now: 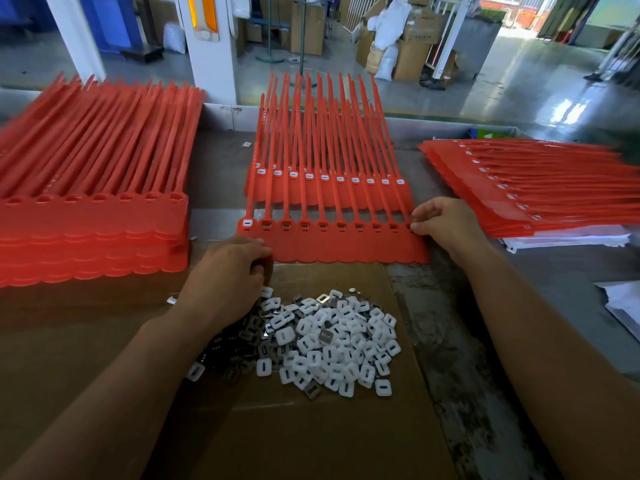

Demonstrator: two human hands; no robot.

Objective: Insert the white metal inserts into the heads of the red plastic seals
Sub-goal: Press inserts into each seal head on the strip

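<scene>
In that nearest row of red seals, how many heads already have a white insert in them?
1: the leftmost head of the front strip. The right hand covers the strip's right end, so one there may be hidden.

Bends over a strip [346, 247] of red seals lying on cardboard [311, 438] at a factory bench. Pinches the strip's right end with the right hand [446, 220]; curls the left hand [228, 268] over its near-left corner, apparently gripping it. Shows one white insert [247, 223] seated in the leftmost head, the other heads dark. Has a heap [332, 341] of inserts just nearer, a filled strip [329, 188] just behind, a left stack [93, 230] and a blurred right stack [536, 188] alongside.
</scene>
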